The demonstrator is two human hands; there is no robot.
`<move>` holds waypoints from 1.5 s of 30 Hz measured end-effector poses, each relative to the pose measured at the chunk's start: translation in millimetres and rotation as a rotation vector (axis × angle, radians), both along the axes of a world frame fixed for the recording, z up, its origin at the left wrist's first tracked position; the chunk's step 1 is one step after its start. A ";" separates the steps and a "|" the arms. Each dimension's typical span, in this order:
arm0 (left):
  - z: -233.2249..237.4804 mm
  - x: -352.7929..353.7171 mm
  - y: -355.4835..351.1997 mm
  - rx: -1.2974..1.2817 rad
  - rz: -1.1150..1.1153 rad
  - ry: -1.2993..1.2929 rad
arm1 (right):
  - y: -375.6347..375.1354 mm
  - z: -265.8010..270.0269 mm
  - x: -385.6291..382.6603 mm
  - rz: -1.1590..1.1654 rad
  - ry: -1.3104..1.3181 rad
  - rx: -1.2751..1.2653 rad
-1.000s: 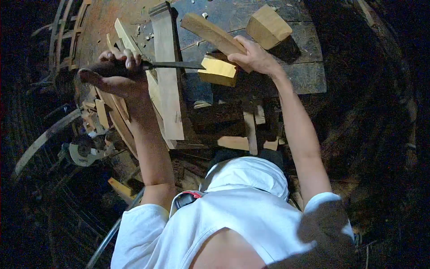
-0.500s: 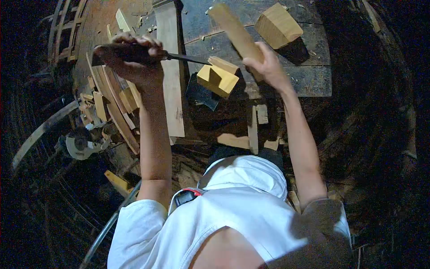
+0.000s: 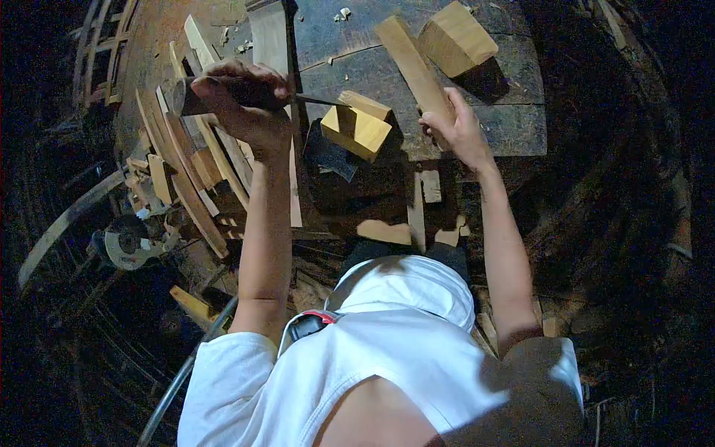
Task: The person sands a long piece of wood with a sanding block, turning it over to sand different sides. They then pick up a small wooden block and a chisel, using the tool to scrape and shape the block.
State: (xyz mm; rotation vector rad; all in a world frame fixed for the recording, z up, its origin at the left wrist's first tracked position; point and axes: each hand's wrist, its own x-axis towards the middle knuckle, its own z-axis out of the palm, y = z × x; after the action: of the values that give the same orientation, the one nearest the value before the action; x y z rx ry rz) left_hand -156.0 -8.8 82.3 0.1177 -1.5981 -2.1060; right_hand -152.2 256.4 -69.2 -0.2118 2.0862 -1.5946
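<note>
My left hand is wrapped around the dark handle of a chisel. Its thin blade points right, with the tip at the upper edge of a small yellow wood block. A narrower wood piece lies along the block's far side. In my right hand is a flat wooden bar, gripped at its near end and slanting away up to the left. The bar is apart from the chisel.
A large wood block sits on the dark workbench beyond the bar. A long board runs under my left forearm. Curved wood strips lie at the left, with a circular-bladed power tool below them. Shavings dot the bench.
My right hand and the wooden bar have moved right and nearer to my body. My left hand has shifted slightly right with the chisel, whose tip stays at the small block.
</note>
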 end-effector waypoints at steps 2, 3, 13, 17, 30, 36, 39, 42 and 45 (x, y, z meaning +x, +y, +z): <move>-4.4 1.1 -0.4 -0.040 0.042 -0.083 | 0.2 -1.0 0.3 -0.009 -0.025 -0.060; -5.0 0.7 2.5 -0.038 0.041 -0.084 | 0.4 -1.3 0.1 -0.009 -0.026 -0.058; -9.2 10.9 23.5 -0.086 0.013 0.051 | 1.3 -9.9 0.6 -0.002 -0.042 -0.104; -3.4 16.1 38.3 -0.107 0.126 0.020 | 0.6 -2.1 -2.8 -0.032 -0.087 -0.164; -4.0 31.8 46.0 -0.231 0.252 -0.044 | -2.4 17.8 1.0 0.004 -0.182 -0.129; -5.5 38.1 38.1 -0.163 0.109 -0.049 | -13.9 84.4 -2.9 -0.042 0.255 -0.029; -10.1 40.4 31.2 -0.157 0.051 -0.035 | -28.3 184.2 -2.6 0.004 0.305 -0.052; -14.1 46.0 35.4 -0.233 0.117 0.010 | -45.0 240.7 3.2 -0.005 0.631 -0.334; -90.4 42.8 -2.3 -0.543 0.135 0.009 | -52.4 261.1 4.4 0.072 1.069 -0.299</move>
State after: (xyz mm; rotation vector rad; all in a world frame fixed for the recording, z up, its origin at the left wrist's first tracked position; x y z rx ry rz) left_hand -113.2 -11.2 -8.0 0.0300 -2.0313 -1.5079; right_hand -147.8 204.0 191.9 -1.5002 2.4425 -1.9682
